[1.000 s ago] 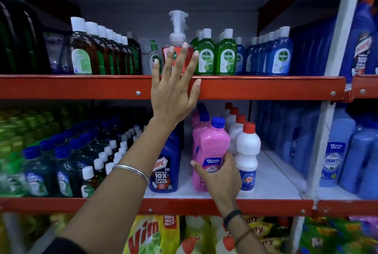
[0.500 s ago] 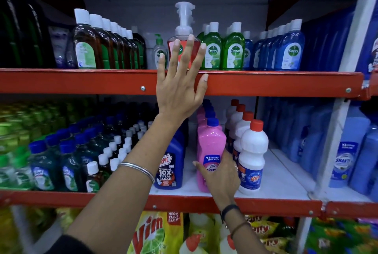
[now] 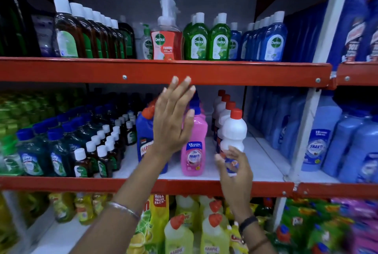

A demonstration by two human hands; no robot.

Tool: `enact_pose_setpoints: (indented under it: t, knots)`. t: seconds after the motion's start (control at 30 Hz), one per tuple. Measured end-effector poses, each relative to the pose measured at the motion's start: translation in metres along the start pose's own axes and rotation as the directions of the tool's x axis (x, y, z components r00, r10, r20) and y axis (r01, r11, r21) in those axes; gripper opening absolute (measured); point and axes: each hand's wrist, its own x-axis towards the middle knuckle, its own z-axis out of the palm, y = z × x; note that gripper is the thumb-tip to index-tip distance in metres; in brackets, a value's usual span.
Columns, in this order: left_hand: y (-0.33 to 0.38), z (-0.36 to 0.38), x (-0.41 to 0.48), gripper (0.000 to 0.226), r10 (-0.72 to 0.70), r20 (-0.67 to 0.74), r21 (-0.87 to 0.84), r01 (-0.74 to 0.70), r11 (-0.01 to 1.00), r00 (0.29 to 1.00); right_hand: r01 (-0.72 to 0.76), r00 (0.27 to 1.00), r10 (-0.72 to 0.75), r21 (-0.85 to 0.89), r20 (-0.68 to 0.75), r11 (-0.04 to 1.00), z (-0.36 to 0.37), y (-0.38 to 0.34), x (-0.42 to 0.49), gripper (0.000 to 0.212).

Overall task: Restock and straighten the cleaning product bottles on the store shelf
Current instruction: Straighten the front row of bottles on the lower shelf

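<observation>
Bottles of white plastic with red caps [image 3: 232, 129] stand in a row on the white middle shelf [image 3: 259, 163]. The right hand [image 3: 235, 169] wraps its fingers around the front one, low on its label. Just beside it stands a pink bottle with a blue cap [image 3: 195, 147], then a dark blue bottle [image 3: 144, 139]. The left hand [image 3: 173, 120] is spread flat in front of them, fingertips near the red shelf rail [image 3: 245, 72] above.

I see the Harpic bottle [image 3: 144, 141] left of the Shakti bottle [image 3: 194, 151], the capped row [image 3: 232, 131] right of both, all on the middle shelf [image 3: 263, 170].
</observation>
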Motion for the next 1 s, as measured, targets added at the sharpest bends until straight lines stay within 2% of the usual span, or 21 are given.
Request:
enact_pose_setpoints:
  t: [0.1,0.2,0.27,0.33,0.37,0.43,0.5,0.57,0.67,0.8,0.9,1.0]
  knots:
    - [0.036,0.019,-0.036,0.042,-0.148,0.103,-0.205,0.167,0.964,0.984,-0.064,0.994,0.078,0.168,-0.078,0.984,-0.027,0.011,0.013,0.041]
    - [0.071,0.04,-0.061,0.047,-0.362,0.269,-0.4,0.446,0.801,0.892,-0.235,0.972,0.233,0.263,0.039,0.936,-0.041,0.026,0.032,0.036]
    - [0.087,0.053,-0.072,0.038,-0.556,0.355,-0.458,0.659,0.597,0.751,-0.354,0.934,0.327,0.266,0.14,0.897,-0.044,0.036,0.043,0.043]
    - [0.094,0.064,-0.077,0.033,-0.725,0.453,-0.466,0.831,0.303,0.518,-0.465,0.882,0.414,0.279,0.224,0.84,-0.045,0.04,0.051,0.055]
    - [0.096,0.068,-0.079,0.033,-0.76,0.497,-0.459,0.87,0.177,0.418,-0.521,0.851,0.454,0.311,0.264,0.795,-0.045,0.04,0.055,0.061]
    - [0.1,0.073,-0.082,0.037,-0.769,0.566,-0.425,0.905,0.036,0.297,-0.622,0.783,0.52,0.408,0.342,0.668,-0.047,0.041,0.059,0.07]
    - [0.108,0.077,-0.084,0.046,-0.743,0.619,-0.404,0.915,-0.023,0.255,-0.672,0.74,0.537,0.466,0.405,0.576,-0.052,0.043,0.062,0.077]
    - [0.116,0.081,-0.087,0.05,-0.733,0.636,-0.402,0.914,-0.046,0.243,-0.695,0.719,0.532,0.47,0.447,0.544,-0.057,0.046,0.062,0.081]
    - [0.118,0.088,-0.089,0.052,-0.749,0.629,-0.395,0.916,-0.075,0.209,-0.701,0.712,0.515,0.437,0.477,0.563,-0.059,0.049,0.063,0.083]
    - [0.109,0.092,-0.092,0.072,-0.742,0.654,-0.379,0.913,-0.154,0.146,-0.704,0.708,0.505,0.441,0.493,0.557,-0.06,0.052,0.064,0.076]
    - [0.105,0.094,-0.093,0.068,-0.751,0.648,-0.367,0.915,-0.167,0.123,-0.707,0.705,0.501,0.439,0.502,0.554,-0.061,0.054,0.066,0.073]
    - [0.1,0.097,-0.091,0.077,-0.748,0.654,-0.347,0.923,-0.167,0.11,-0.706,0.706,0.5,0.443,0.501,0.552,-0.06,0.058,0.068,0.074]
